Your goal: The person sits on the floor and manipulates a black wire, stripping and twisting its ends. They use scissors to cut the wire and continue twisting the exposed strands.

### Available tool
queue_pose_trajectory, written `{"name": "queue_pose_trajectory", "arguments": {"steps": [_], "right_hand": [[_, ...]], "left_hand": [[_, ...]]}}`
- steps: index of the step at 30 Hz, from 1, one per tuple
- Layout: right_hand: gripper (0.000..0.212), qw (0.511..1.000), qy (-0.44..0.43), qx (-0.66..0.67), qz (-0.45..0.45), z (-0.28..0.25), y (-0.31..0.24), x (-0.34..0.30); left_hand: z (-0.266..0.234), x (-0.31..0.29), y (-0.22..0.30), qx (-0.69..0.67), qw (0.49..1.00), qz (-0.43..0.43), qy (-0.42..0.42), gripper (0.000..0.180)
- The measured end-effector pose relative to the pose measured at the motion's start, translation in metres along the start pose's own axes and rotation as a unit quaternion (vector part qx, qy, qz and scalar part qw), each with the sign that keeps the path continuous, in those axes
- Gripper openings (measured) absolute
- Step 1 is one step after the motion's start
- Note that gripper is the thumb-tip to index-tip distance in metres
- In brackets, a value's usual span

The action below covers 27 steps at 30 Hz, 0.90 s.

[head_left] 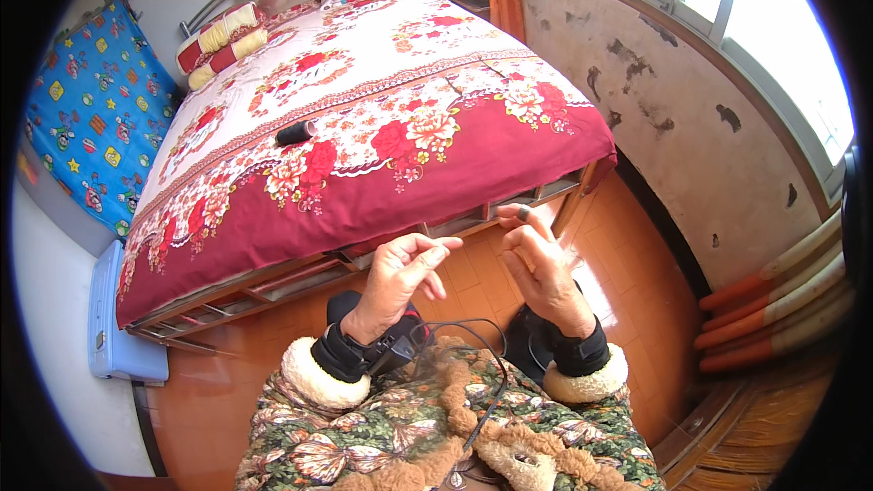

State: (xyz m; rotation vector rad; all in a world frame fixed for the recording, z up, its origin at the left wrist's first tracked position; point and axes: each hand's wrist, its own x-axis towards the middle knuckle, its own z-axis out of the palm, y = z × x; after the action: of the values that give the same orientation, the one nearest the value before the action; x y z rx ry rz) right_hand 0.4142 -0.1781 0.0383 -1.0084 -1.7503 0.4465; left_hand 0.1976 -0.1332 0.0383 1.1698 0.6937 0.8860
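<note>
Black spool (296,133) lies beyond left hand (396,280) and right hand (544,275), loosely curled, grip unclear

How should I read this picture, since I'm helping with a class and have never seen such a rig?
There is no machine here: you see a person's own bare hands, the left hand and the right hand. The single picture comes from a fisheye camera worn on the head, looking down, so straight edges bend near the rim. On the floral bedcover lies a black spool-like roll. A black cable crosses the patterned clothing. Both hands are raised with bent fingers; whether they hold anything thin is too small to tell.
</note>
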Motion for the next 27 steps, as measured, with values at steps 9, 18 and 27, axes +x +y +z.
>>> {"name": "queue_pose_trajectory", "arguments": {"steps": [9, 18, 27], "right_hand": [[0.01, 0.997, -0.031, -0.069, 0.012, -0.007, -0.032, 0.006], [0.006, 0.994, 0.024, -0.101, 0.024, -0.021, -0.041, -0.01], [0.003, 0.977, 0.149, -0.119, 0.097, -0.051, -0.054, -0.05]], "left_hand": [[0.029, 0.008, 0.003, 0.001, 0.991, -0.048, -0.124, 0.014], [0.048, 0.017, 0.005, 0.026, 0.978, -0.026, -0.204, 0.013], [0.071, 0.026, 0.004, -0.014, 0.964, -0.031, -0.264, 0.012]]}}
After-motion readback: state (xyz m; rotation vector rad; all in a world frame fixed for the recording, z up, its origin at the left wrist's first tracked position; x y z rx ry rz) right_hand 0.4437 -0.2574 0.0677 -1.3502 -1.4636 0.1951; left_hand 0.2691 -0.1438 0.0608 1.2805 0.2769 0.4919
